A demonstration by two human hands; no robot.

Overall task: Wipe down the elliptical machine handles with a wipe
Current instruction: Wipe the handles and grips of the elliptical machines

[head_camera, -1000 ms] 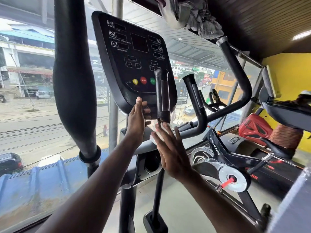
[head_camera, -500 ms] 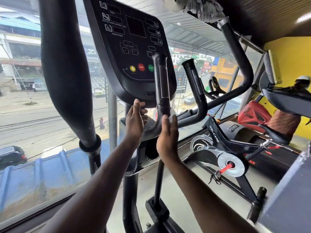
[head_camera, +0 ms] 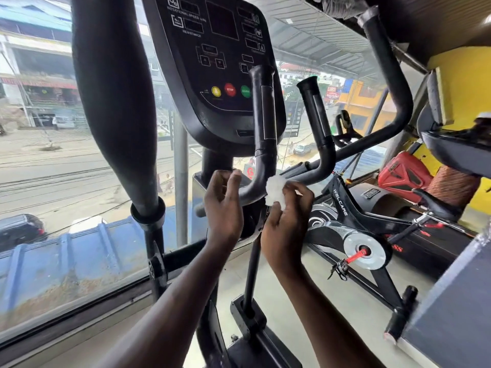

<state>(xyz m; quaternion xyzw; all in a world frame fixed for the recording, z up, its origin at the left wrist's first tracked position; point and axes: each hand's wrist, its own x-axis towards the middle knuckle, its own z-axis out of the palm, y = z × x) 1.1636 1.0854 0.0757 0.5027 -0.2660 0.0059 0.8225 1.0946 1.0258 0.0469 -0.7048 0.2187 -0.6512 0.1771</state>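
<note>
The elliptical's black left fixed handle (head_camera: 263,123) rises in front of the console (head_camera: 218,62) and bends at its base. My right hand (head_camera: 285,221) pinches a small crumpled white wipe (head_camera: 275,191) against the bend of that handle. My left hand (head_camera: 224,205) hovers just left of the bend with fingers loosely curled, holding nothing. A second short upright handle (head_camera: 316,118) stands to the right. A thick black moving arm (head_camera: 114,102) hangs at the left, and the right moving arm (head_camera: 390,83) curves at the upper right.
A large window (head_camera: 53,160) runs along the left with a street and a blue roof outside. A black spin bike (head_camera: 361,235) stands at the right, with a red object (head_camera: 401,173) and a yellow wall (head_camera: 462,83) behind it. A grey panel (head_camera: 451,314) fills the lower right corner.
The view has tilted down and closer. My right hand went from flat fingers near the handle base to pinching the white wipe at the bend. My left hand dropped from under the console.
</note>
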